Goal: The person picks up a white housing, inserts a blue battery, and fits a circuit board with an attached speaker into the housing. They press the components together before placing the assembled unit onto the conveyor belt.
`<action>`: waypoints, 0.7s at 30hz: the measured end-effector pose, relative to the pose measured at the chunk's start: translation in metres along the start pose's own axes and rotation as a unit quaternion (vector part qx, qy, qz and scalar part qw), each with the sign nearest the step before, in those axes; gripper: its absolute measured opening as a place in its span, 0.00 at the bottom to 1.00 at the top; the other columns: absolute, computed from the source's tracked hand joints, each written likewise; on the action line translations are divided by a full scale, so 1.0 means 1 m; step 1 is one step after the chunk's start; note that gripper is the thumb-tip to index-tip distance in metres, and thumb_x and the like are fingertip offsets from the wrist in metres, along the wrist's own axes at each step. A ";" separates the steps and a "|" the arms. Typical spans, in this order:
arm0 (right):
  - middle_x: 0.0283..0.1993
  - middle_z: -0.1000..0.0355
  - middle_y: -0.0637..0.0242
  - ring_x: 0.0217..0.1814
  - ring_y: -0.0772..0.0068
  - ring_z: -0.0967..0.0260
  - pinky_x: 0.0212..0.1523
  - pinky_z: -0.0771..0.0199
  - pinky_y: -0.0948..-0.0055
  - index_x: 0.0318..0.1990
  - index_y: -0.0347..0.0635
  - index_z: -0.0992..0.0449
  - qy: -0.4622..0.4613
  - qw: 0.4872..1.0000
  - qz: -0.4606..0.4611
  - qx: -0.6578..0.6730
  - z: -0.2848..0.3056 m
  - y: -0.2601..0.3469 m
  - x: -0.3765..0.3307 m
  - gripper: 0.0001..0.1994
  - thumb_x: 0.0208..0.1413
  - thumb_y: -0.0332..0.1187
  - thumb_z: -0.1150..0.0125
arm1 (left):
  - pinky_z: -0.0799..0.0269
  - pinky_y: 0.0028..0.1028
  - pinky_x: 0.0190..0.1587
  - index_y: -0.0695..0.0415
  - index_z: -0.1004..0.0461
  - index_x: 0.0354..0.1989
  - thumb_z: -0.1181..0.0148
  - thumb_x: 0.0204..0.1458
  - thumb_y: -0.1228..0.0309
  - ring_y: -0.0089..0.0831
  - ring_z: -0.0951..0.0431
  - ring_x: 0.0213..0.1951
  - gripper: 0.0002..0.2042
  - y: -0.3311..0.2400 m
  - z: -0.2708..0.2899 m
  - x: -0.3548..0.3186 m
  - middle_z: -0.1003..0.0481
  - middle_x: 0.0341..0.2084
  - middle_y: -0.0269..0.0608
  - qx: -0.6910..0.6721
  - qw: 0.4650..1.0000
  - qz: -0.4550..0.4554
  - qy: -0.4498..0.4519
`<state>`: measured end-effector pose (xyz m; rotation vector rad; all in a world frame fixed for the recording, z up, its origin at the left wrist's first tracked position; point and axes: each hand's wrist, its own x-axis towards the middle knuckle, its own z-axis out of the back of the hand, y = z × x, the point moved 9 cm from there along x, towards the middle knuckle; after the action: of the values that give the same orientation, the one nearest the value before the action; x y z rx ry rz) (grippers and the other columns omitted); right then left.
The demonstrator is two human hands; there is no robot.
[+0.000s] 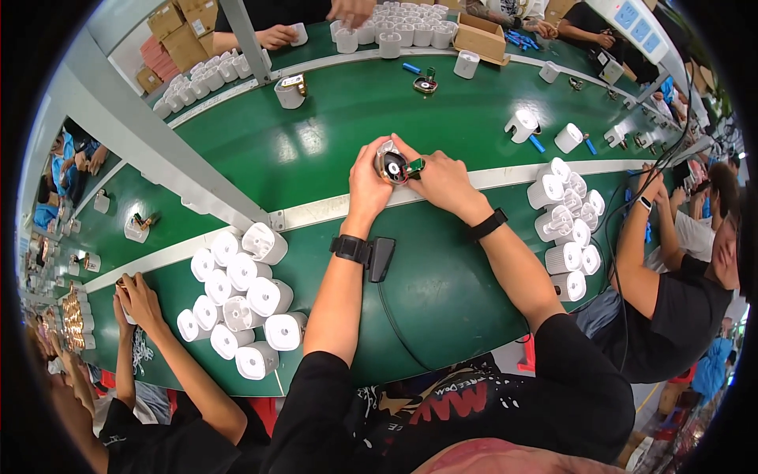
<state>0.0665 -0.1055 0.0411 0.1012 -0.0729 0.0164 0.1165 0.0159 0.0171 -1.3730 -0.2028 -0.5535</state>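
Both my hands meet over the pale rail at the bench's far edge. My left hand is closed round the side of a white plastic housing. In its opening sits a round black part with a copper-coloured rim. A small green circuit board stands up from that part's right side. My right hand is closed at this side, its fingers against the rim and the board. Its fingertips are partly hidden. A black strap with a small box is on my left wrist, and its cable trails over the bench.
White housings stand in groups on the green bench, left and right. Past the rail, a green belt carries housings and a loose assembly. A metal post rises at left. Co-workers sit both sides.
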 end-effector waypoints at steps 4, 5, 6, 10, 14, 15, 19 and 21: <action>0.46 0.23 0.51 0.43 0.53 0.24 0.44 0.24 0.61 0.74 0.68 0.54 -0.035 0.992 0.068 0.097 0.001 -0.001 0.000 0.43 0.54 0.41 0.36 | 0.27 0.32 0.54 0.59 0.29 0.54 0.37 0.41 0.89 0.39 0.23 0.51 0.27 0.008 -0.004 0.002 0.25 0.47 0.46 -0.088 0.996 0.012 0.012; 0.48 0.24 0.51 0.45 0.55 0.24 0.46 0.24 0.62 0.74 0.65 0.52 -0.025 0.984 0.061 0.168 0.003 -0.007 0.000 0.42 0.54 0.40 0.36 | 0.27 0.31 0.55 0.60 0.30 0.54 0.38 0.41 0.90 0.37 0.24 0.52 0.27 0.013 -0.006 0.002 0.25 0.48 0.45 -0.138 0.990 0.023 0.015; 0.49 0.24 0.51 0.46 0.57 0.24 0.48 0.25 0.64 0.74 0.62 0.51 -0.016 0.970 0.055 0.238 0.006 -0.015 0.001 0.41 0.54 0.39 0.36 | 0.28 0.31 0.56 0.60 0.30 0.54 0.39 0.41 0.92 0.35 0.24 0.53 0.28 0.018 -0.008 0.003 0.25 0.49 0.45 -0.187 0.982 0.033 0.019; 0.51 0.23 0.54 0.49 0.64 0.24 0.51 0.26 0.68 0.68 0.51 0.37 -0.008 0.968 -0.007 0.253 0.025 -0.067 0.000 0.33 0.54 0.36 0.34 | 0.30 0.29 0.59 0.62 0.32 0.55 0.36 0.40 0.91 0.31 0.25 0.54 0.29 0.010 0.001 0.002 0.26 0.50 0.43 -0.170 0.985 0.027 0.007; 0.46 0.22 0.52 0.49 0.62 0.25 0.51 0.26 0.67 0.56 0.38 0.26 -0.250 0.883 -0.232 0.324 0.048 -0.189 -0.017 0.24 0.52 0.36 0.34 | 0.30 0.30 0.59 0.61 0.32 0.54 0.35 0.39 0.92 0.31 0.25 0.54 0.30 0.001 0.003 0.005 0.26 0.50 0.42 -0.129 0.991 0.004 -0.023; 0.46 0.22 0.52 0.49 0.62 0.25 0.51 0.26 0.67 0.56 0.38 0.26 -0.250 0.883 -0.231 0.324 0.042 -0.208 -0.019 0.24 0.52 0.36 0.34 | 0.30 0.30 0.59 0.61 0.32 0.54 0.35 0.39 0.92 0.31 0.25 0.54 0.30 0.000 0.003 0.005 0.26 0.50 0.42 -0.129 0.991 0.003 -0.023; 0.57 0.29 0.48 0.56 0.48 0.30 0.57 0.31 0.59 0.57 0.39 0.27 -0.340 0.870 -0.315 0.170 0.038 -0.250 -0.038 0.24 0.51 0.35 0.35 | 0.30 0.30 0.59 0.61 0.32 0.55 0.34 0.39 0.90 0.31 0.25 0.54 0.30 0.004 0.001 0.005 0.26 0.50 0.42 -0.124 0.992 0.017 -0.016; 0.60 0.32 0.46 0.61 0.43 0.35 0.62 0.36 0.57 0.59 0.40 0.30 -0.392 0.842 -0.328 0.171 0.035 -0.258 -0.045 0.26 0.51 0.34 0.35 | 0.28 0.30 0.57 0.61 0.31 0.54 0.32 0.39 0.89 0.32 0.24 0.53 0.29 0.008 0.003 0.002 0.25 0.48 0.43 -0.120 0.992 0.029 -0.013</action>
<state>0.0238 -0.3665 0.0466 0.4867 -0.8607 -0.7124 0.1230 0.0187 0.0119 -1.6161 -0.1202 -0.5236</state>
